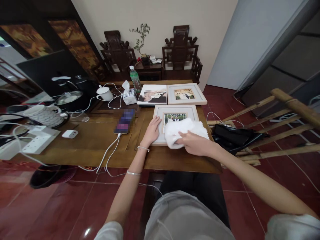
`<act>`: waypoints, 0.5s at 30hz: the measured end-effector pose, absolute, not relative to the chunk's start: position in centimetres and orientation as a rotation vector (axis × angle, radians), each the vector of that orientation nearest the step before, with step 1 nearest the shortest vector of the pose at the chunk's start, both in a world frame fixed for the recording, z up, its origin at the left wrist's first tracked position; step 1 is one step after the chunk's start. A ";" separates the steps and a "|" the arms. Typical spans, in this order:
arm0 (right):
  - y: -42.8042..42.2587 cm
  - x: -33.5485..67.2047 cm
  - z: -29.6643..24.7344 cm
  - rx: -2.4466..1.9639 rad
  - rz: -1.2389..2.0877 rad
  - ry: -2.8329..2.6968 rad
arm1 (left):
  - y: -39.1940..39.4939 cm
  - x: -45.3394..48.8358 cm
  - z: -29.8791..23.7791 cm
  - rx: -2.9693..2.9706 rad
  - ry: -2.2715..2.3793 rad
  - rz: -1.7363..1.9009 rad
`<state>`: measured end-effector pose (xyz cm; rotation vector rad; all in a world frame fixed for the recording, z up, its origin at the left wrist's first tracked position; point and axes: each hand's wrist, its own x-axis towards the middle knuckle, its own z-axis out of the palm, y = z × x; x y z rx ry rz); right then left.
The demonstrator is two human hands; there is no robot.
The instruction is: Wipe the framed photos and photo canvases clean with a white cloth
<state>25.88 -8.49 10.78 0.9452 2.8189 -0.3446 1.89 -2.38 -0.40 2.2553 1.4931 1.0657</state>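
Observation:
A framed photo (197, 113) with a pale frame lies flat near the front edge of the wooden table (135, 156). My left hand (152, 130) rests on its left side, fingers stretched out over the frame. Over its lower right part lies a fluffy white cloth (186, 128), which hides some of the picture. My right hand (196, 142) is closed on this cloth, pressing it against the frame. Just behind are a second framed photo (202, 95) and a white-edged photo panel (153, 86), side by side.
Left of the frame lies a phone (124, 121) on a charging cable. Farther back stand a green-labelled bottle (135, 79), a tissue box (129, 97) and a lidded white cup (105, 94). A power strip (40, 140) sits at far left. Bamboo rails (282, 113) stand at right.

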 end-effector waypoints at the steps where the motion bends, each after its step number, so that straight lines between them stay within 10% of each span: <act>1: -9.4 25.9 11.2 0.905 -0.364 2.828 | -2.4 1.9 -0.4 2.253 1.492 1.068; 15: -0.7 26.0 6.0 1.379 -0.109 3.128 | -2.6 1.8 -0.3 2.232 1.463 1.084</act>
